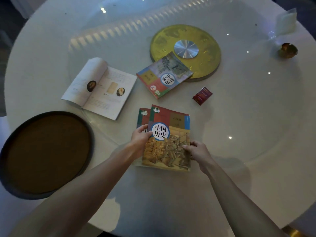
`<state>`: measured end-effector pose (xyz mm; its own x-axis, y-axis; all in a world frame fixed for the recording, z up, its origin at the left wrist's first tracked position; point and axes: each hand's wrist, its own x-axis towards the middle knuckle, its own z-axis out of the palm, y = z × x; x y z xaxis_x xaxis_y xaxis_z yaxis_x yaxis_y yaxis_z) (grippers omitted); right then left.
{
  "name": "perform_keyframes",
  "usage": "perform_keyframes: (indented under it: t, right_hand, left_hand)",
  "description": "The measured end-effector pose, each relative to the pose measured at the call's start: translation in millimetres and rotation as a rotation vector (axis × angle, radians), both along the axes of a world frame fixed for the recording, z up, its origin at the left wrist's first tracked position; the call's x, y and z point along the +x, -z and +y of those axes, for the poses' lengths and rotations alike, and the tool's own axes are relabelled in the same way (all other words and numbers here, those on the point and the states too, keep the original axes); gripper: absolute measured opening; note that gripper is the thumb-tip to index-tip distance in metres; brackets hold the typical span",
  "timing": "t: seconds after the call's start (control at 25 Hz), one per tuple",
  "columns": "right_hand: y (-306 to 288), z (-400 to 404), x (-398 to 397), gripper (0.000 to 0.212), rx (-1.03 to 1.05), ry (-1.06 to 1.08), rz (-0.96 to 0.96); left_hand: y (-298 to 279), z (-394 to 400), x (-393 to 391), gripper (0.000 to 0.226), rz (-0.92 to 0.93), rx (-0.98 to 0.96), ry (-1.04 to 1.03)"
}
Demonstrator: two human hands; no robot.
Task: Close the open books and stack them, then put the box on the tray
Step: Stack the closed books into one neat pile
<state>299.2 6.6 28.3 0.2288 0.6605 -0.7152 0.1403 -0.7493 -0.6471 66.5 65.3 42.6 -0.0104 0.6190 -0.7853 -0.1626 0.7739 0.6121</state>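
Two closed history textbooks lie stacked at the table's near centre, the top book [171,134] slightly offset to the right over the lower book [143,117]. My left hand [140,139] grips the stack's left edge, thumb on the cover. My right hand [196,151] holds its lower right edge. A third closed book [164,76] lies farther back, partly on the yellow disc. An open book [100,88] with white pages lies to the left. The small red box [202,96] sits right of centre. The round dark tray [46,154] with a brown inside is at the near left.
A yellow turntable disc [205,65] with a silver hub [186,49] sits at the back centre of the round white table [256,117]. A small brown object [288,50] and a clear plastic bag [283,24] lie at the far right edge.
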Motion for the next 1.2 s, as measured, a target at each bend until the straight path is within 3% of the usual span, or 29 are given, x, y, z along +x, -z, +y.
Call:
perform_keyframes:
  t: [0.28,0.56,0.76,1.04,1.2]
  right_hand:
    - [14,18,-43,0.006,0.036,-0.082,-0.136]
    - [21,17,-60,0.009,0.080,-0.211,-0.393]
    - [22,17,-61,0.015,0.092,-0.309,-0.542]
    - [26,22,-68,0.017,0.039,-0.277,-0.576]
    - [22,35,-64,0.030,0.009,-0.232,-0.520]
  left_hand:
    - [15,-1,-30,0.049,0.273,0.154,0.134]
    - [20,0,-43,0.046,0.606,0.293,0.435]
    - [24,-2,-44,0.050,0.763,0.271,0.585]
    - [31,4,-49,0.040,0.738,0.290,0.610]
    - [27,24,-56,0.038,0.675,0.235,0.568]
